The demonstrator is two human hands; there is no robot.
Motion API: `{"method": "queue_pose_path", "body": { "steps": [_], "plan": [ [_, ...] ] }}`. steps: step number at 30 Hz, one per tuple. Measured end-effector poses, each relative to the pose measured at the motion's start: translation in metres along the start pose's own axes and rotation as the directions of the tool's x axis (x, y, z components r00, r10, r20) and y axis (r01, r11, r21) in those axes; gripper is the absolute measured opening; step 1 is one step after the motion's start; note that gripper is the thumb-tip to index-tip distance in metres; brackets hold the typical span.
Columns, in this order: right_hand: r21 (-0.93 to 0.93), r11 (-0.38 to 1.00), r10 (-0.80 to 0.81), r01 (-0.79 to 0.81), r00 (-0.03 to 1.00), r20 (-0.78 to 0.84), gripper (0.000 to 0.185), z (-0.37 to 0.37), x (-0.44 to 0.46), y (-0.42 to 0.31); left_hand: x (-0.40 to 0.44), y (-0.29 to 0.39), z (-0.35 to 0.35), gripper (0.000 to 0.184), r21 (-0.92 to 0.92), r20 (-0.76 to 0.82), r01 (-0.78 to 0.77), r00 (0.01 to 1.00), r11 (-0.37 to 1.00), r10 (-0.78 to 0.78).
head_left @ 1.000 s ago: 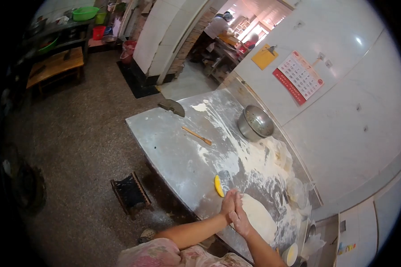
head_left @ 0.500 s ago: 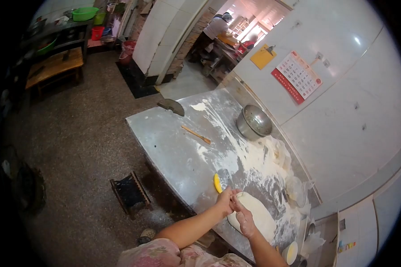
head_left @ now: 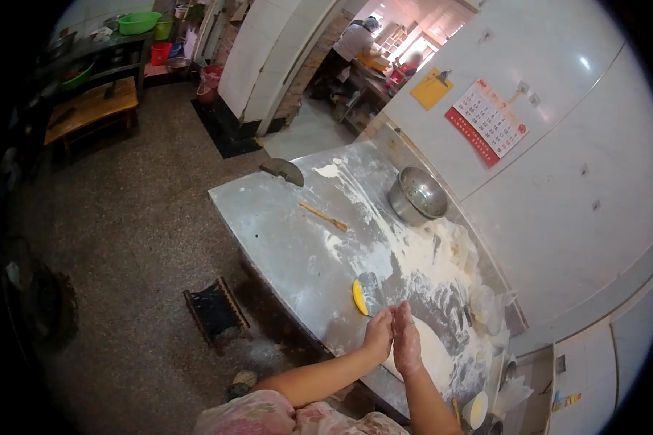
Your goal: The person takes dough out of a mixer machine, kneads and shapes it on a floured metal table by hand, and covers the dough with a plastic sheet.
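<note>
My left hand (head_left: pixel 379 335) and my right hand (head_left: pixel 407 341) are side by side, palms facing, over the near edge of a large flat piece of white dough (head_left: pixel 434 355). The right hand's fingers are stretched out and floury, and nothing shows in it. The left hand's fingers look extended too, with nothing visible in them. Just beyond the hands lies a scraper with a yellow handle (head_left: pixel 359 297), its blade flat on the metal table (head_left: pixel 268 232).
On the table are flour, a metal pot (head_left: pixel 418 196), a wooden stick (head_left: pixel 323 217), a dark curved object (head_left: pixel 282 172) and plastic bags (head_left: pixel 486 304). A bowl (head_left: pixel 475 410) is at the near right. A stool (head_left: pixel 216 312) stands left. A person (head_left: pixel 352 43) is in the far room.
My hands were pressed together, then turned with fingers overlapping; now they are upright, slightly apart, with the right fingers extended. The view has shifted slightly.
</note>
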State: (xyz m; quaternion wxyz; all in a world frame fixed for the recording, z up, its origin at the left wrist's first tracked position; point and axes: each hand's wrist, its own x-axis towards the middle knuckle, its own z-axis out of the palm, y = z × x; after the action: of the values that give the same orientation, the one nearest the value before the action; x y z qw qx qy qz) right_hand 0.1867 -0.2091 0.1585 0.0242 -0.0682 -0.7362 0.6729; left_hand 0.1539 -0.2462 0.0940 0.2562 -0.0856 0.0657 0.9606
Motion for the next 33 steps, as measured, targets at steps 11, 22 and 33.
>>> {"method": "queue_pose_path", "body": {
  "steps": [11,22,33],
  "plan": [
    [0.240,0.964,-0.091,0.117,0.989,-0.117,0.059,0.007,-0.004,-0.003,-0.002,0.020,0.006,0.031,-0.022,-0.035,0.223,0.974,0.975,-0.223],
    [0.282,0.959,-0.003,0.018,0.999,-0.053,0.064,-0.003,-0.005,0.007,0.032,-0.005,-0.031,0.020,-0.145,-0.053,0.233,0.969,0.962,-0.242],
    [-0.541,0.836,-0.106,0.097,0.994,0.015,0.018,0.006,-0.013,0.003,0.031,0.020,-0.021,0.028,-0.020,-0.162,0.340,0.927,0.940,-0.338]
  ]
}}
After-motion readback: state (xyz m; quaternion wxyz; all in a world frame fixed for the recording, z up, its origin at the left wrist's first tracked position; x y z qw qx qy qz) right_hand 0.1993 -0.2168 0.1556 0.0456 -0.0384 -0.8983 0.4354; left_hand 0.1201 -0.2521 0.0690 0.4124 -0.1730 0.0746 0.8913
